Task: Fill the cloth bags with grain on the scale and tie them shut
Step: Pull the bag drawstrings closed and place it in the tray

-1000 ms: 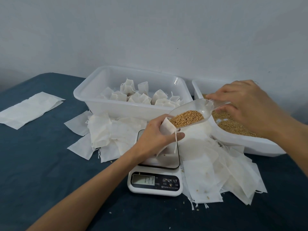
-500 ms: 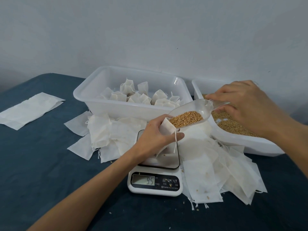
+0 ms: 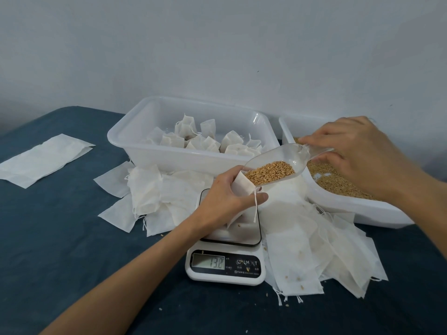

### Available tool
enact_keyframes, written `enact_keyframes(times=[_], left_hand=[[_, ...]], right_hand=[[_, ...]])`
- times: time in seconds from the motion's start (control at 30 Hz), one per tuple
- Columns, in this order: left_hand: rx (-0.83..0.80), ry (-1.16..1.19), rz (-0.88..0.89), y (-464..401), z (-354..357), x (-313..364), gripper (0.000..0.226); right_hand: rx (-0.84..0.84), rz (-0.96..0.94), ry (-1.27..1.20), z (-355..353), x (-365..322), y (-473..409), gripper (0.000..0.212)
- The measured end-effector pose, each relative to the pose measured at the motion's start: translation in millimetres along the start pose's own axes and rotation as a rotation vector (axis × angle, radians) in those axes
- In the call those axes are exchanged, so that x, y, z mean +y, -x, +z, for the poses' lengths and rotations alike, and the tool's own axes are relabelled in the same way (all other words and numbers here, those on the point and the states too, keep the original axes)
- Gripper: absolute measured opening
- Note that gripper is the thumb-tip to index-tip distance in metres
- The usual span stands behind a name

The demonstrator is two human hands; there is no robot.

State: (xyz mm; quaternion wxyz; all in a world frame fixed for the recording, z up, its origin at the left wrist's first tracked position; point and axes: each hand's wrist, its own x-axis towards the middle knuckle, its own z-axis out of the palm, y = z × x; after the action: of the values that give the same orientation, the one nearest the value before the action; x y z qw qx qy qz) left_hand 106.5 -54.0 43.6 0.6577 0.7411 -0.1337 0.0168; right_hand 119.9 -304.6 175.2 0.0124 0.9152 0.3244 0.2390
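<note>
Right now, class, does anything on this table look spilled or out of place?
Yes. Loose grains lie on the blue cloth in front of the scale, and a few more sit on the empty bags to its right. They have strayed from the scoop or tray.

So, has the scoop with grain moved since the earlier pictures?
No. The scoop sits in the same place against the rim of the left tub, its tip at the mouth of the bag.
</note>
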Motion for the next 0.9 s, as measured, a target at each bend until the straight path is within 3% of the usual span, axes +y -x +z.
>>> enact_keyframes(times=[0.9], left_hand=[[0.014,-0.031,-0.009,2.1,-0.1,2.9,0.051]], right_hand=[[0.001,0.0,0.007,-2.4,-3.0,-0.2,0.038]])
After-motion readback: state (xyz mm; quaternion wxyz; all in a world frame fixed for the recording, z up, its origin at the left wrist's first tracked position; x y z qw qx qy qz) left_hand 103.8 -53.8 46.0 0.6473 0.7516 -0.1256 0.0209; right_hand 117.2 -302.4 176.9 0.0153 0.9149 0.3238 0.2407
